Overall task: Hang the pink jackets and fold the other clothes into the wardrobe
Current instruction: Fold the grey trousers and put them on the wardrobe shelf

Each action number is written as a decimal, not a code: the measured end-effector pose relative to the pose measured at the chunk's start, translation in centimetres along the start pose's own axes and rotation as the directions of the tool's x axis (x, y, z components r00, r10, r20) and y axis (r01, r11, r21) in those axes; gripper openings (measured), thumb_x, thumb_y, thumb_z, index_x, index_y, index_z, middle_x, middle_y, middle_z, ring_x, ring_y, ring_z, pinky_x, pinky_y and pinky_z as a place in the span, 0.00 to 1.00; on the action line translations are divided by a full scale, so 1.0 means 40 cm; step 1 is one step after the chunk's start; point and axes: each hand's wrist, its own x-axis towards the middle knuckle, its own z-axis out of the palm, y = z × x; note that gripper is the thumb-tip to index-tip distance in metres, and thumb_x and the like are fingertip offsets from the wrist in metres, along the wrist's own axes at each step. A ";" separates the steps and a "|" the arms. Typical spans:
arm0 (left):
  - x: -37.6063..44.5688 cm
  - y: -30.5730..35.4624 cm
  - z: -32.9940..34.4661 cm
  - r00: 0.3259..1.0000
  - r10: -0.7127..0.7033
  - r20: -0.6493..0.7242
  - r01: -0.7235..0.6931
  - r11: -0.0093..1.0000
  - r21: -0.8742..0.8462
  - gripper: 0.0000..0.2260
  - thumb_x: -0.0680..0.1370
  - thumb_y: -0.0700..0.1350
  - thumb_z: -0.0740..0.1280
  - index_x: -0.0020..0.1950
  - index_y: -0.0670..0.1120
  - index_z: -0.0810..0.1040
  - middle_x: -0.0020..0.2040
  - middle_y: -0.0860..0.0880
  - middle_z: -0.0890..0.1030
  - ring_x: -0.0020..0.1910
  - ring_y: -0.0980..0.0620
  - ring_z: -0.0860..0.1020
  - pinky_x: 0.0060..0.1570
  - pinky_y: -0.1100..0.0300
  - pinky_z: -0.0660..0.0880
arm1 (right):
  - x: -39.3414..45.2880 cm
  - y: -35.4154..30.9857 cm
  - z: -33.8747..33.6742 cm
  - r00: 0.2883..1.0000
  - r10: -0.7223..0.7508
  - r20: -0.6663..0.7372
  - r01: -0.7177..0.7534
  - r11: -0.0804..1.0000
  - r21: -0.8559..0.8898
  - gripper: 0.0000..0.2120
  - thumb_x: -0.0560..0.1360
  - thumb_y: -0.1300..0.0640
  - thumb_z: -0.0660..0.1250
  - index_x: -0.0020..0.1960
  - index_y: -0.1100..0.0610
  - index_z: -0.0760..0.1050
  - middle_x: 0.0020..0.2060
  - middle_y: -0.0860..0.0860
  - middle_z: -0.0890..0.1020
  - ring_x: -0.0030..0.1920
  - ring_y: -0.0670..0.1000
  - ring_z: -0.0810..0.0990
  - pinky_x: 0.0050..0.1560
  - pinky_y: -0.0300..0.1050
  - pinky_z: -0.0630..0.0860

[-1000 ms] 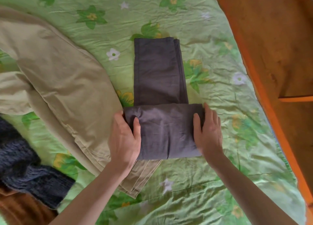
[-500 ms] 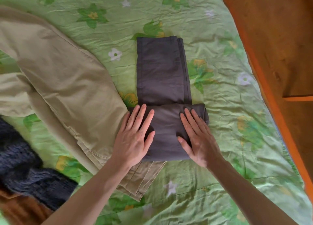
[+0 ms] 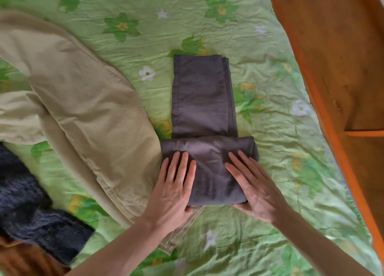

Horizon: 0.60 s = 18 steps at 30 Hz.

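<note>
Dark grey trousers lie folded lengthwise on the green flowered bedspread, their near end doubled over into a thick wad. My left hand lies flat on the wad's left part, fingers straight, thumb tucked under its near edge. My right hand presses flat on the wad's right part, fingers spread and pointing up-left. Beige trousers sprawl to the left, their hem reaching under my left wrist.
A dark blue knitted garment and a brown one lie at the lower left. An orange-brown wooden bed frame runs down the right side.
Both hands went from gripping the wad's two sides to lying flat on top of it, then slid slightly back toward me. The camera view shifted a little.
</note>
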 end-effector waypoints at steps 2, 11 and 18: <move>0.002 0.018 -0.033 0.999 -0.013 0.036 0.013 1.000 0.016 0.47 0.73 0.63 0.69 0.82 0.35 0.61 0.82 0.30 0.58 0.81 0.29 0.59 0.78 0.33 0.60 | -0.007 -0.008 -0.018 1.000 -0.006 -0.024 0.007 0.999 0.043 0.44 0.69 0.44 0.77 0.79 0.58 0.68 0.82 0.55 0.62 0.83 0.59 0.58 0.79 0.58 0.60; -0.033 -0.020 -0.211 0.998 0.066 -0.018 -0.068 0.958 -0.277 0.29 0.74 0.60 0.52 0.67 0.52 0.80 0.53 0.54 0.72 0.50 0.53 0.71 0.50 0.58 0.75 | -0.042 -0.050 -0.175 0.995 0.046 -0.085 -0.012 0.934 0.357 0.26 0.67 0.55 0.71 0.65 0.53 0.80 0.56 0.44 0.82 0.57 0.47 0.81 0.61 0.47 0.76; -0.031 -0.062 -0.242 0.999 -0.003 -0.044 -0.033 0.617 -0.786 0.09 0.76 0.54 0.70 0.53 0.57 0.75 0.36 0.54 0.81 0.32 0.54 0.80 0.27 0.60 0.73 | -0.108 -0.039 -0.203 0.920 0.385 -0.073 -0.184 0.590 0.786 0.22 0.74 0.46 0.72 0.66 0.47 0.74 0.39 0.48 0.84 0.35 0.51 0.82 0.33 0.43 0.77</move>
